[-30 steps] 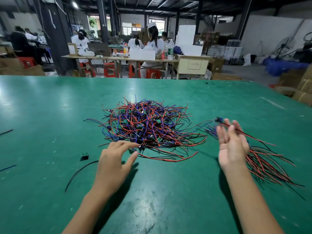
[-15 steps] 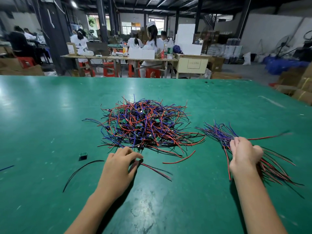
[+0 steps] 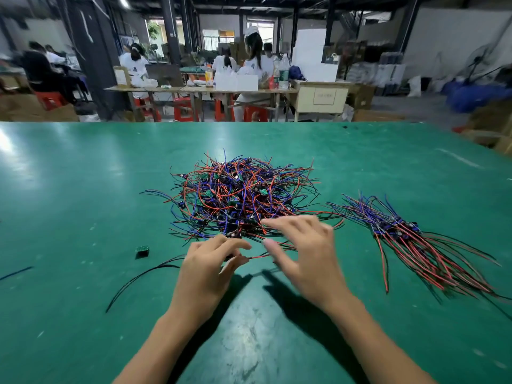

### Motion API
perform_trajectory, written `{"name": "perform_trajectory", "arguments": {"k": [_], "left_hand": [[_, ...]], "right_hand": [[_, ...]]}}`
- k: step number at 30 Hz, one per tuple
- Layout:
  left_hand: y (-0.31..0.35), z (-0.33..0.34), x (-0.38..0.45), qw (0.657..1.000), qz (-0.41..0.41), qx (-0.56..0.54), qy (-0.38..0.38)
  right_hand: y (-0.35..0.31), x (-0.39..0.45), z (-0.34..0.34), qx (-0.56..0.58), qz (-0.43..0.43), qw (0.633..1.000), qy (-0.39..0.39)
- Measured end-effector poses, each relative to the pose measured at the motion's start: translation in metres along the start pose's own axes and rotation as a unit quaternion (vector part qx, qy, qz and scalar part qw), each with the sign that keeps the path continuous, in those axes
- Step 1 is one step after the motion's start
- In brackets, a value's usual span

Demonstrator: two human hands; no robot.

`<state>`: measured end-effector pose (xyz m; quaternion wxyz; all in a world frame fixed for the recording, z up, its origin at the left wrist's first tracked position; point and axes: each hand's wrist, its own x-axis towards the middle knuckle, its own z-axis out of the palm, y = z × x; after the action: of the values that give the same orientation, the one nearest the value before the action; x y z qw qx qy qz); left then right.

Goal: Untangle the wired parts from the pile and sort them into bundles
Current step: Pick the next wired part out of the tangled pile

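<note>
Tangled pile (image 3: 243,198) of red, blue and black wired parts w/ small green boards sits mid-table on the green table top (image 3: 83,176), just beyond your fingertips. Sorted bundle (image 3: 410,242) lies to the right of the pile, apart from it: blue leads fan toward the far side, dark component bodies cluster at its middle, red and black leads trail toward the near right edge. Your left hand (image 3: 207,270) is at the pile's near edge, thumb and forefinger pinching one wired part (image 3: 256,257) by its dark end; its red lead runs rightward from the pinch, low over the table. Your right hand (image 3: 307,253) hovers just beside the left, over the pile's near-right fringe, fingers spread and loosely bent, grasping nothing; motion blur softens the fingertips, so contact w/ the red lead under the thumb can't be told. Both forearms enter from the bottom edge and cast dark shadows on the mat. Left of your left hand: a small loose black block w/ green top (image 3: 142,250), resting alone, and a pair of stray black wires (image 3: 144,275) curving from near the wrist toward the near left. Another black wire end (image 3: 16,273) shows at the far left edge. Background, beyond the table: a long workbench (image 3: 199,90) w/ bottles and white boxes, red stools (image 3: 182,106) beneath, several seated people in white tops, cartons at right.
</note>
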<state>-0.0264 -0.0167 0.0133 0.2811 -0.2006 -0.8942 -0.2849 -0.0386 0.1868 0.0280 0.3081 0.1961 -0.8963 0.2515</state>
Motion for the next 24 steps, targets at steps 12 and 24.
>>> {"name": "perform_trajectory", "arguments": {"k": [12, 24], "left_hand": [[-0.01, -0.006, 0.004, 1.0, -0.011, 0.001, -0.017], [-0.011, -0.004, 0.005, 0.982, 0.11, 0.078, 0.129]], "right_hand": [[0.006, -0.007, 0.01, 0.061, -0.016, 0.998, 0.03], [0.002, -0.01, 0.01, 0.12, 0.06, 0.99, 0.051]]}}
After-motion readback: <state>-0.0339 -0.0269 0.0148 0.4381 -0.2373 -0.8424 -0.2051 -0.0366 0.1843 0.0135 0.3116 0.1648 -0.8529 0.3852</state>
